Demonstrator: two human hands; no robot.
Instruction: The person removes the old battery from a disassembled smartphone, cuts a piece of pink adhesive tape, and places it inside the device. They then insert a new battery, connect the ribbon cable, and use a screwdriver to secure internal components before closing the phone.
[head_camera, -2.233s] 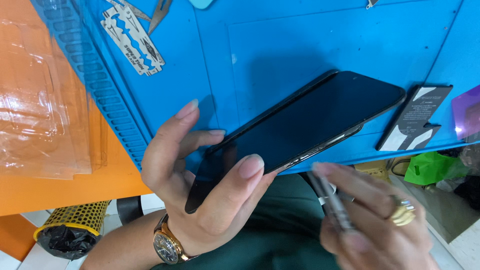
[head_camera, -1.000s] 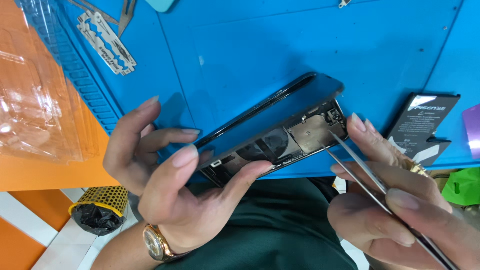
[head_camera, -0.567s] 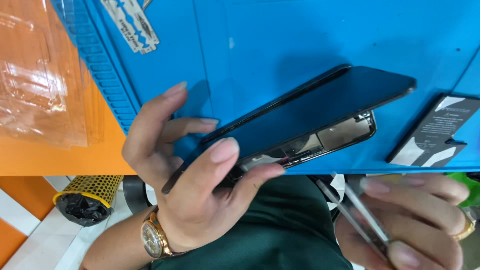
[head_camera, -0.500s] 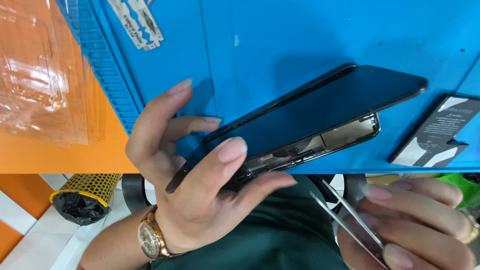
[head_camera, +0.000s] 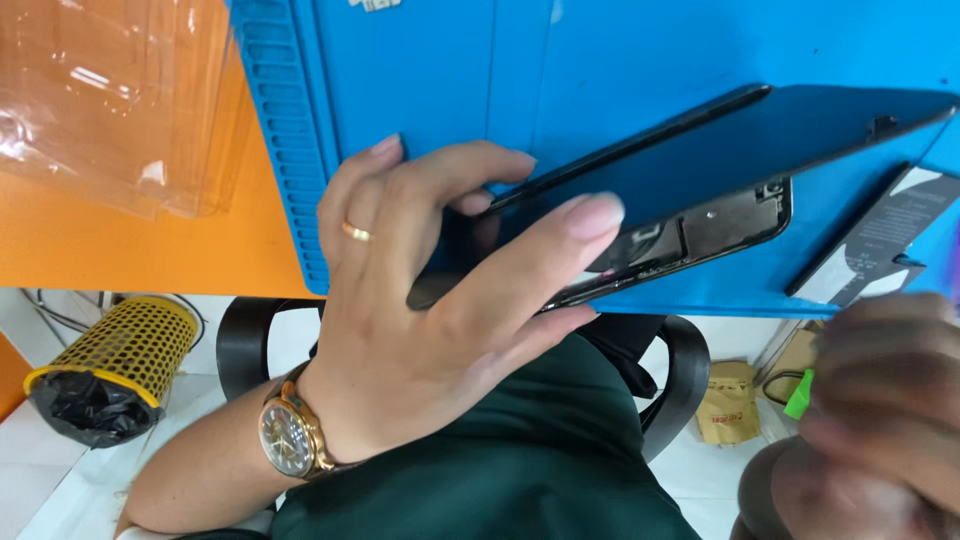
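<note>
Blue mat (head_camera: 620, 60) spread over the orange surface (head_camera: 130, 250). Opened phone (head_camera: 700, 190) held above the mat's near edge, screen hinged up off the body, pinched by left hand (head_camera: 440, 310). Right hand (head_camera: 880, 420) blurred low right, grip impossible to tell. Best kept steady, screen opened gently.

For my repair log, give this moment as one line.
left hand: holds opened phone | right hand: blurred, low | blue mat

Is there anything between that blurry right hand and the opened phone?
Nothing visible. The right hand hangs low, apart from the phone, with only open space between. The left hand holds the phone's other end.
</note>
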